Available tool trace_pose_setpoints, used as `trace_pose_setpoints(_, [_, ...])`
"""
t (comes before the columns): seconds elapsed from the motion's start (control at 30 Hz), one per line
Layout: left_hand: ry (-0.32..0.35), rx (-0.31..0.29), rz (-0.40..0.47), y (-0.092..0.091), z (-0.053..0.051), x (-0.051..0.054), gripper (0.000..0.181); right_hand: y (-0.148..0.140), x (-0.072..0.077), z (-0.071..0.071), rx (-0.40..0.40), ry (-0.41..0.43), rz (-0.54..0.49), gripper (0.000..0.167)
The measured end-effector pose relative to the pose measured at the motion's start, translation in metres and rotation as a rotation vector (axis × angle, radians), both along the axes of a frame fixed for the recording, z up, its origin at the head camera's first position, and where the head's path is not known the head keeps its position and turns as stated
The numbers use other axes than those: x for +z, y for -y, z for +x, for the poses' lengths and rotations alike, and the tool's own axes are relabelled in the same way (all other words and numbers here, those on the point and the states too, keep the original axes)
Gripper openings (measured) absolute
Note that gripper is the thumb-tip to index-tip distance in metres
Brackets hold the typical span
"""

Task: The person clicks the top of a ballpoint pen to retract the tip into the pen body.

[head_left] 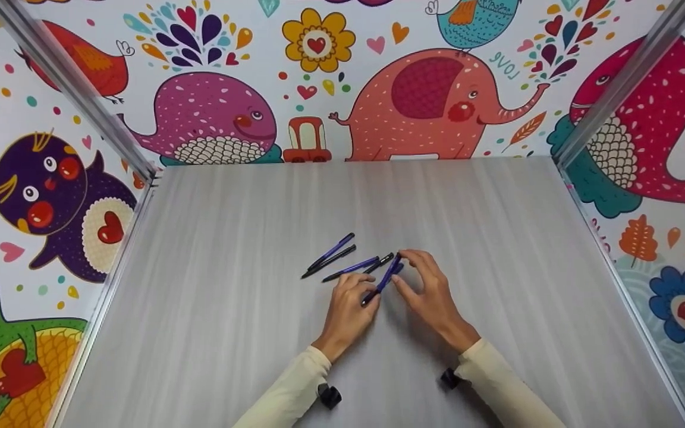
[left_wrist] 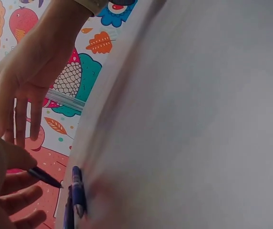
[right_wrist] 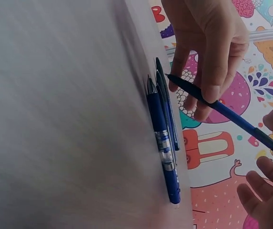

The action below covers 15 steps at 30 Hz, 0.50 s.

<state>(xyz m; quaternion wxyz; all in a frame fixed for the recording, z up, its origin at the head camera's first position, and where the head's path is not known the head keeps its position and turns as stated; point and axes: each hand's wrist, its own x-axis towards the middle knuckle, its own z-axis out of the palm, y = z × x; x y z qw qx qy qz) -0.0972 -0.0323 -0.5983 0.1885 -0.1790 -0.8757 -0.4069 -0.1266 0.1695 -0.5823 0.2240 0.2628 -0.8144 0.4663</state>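
In the head view my left hand [head_left: 351, 306] pinches a blue pen [head_left: 385, 277] near its dark lower end. The pen slants up toward my right hand [head_left: 434, 297], whose index fingertip touches its upper end while the thumb stands apart. The right wrist view shows the pen [right_wrist: 236, 117] between the left hand [right_wrist: 215, 47] and the right hand's fingers [right_wrist: 257, 183]. Below it on the table lie a thick blue pen [right_wrist: 159, 114] and slimmer pens beside it. Also on the table are a blue pen [head_left: 354, 267] and a black pen [head_left: 387, 258].
Two more pens, one blue [head_left: 333, 249] and one black [head_left: 333, 260], lie close together farther left on the grey table [head_left: 229, 267]. Metal rails edge the table, with patterned panels [head_left: 217, 113] behind and at both sides.
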Motion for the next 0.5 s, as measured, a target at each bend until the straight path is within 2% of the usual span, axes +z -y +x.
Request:
trace_pose_setpoints(0.37, [0.147,-0.05,0.142,-0.01,-0.002,0.008,0.011,-0.001,0.013,-0.002,0.14,0.152,-0.128,0.063])
trace_pose_setpoints(0.5, [0.226,-0.066,0.203,-0.011,-0.003,0.012,0.01,-0.003,0.015,-0.003,0.172,0.196,-0.148,0.064])
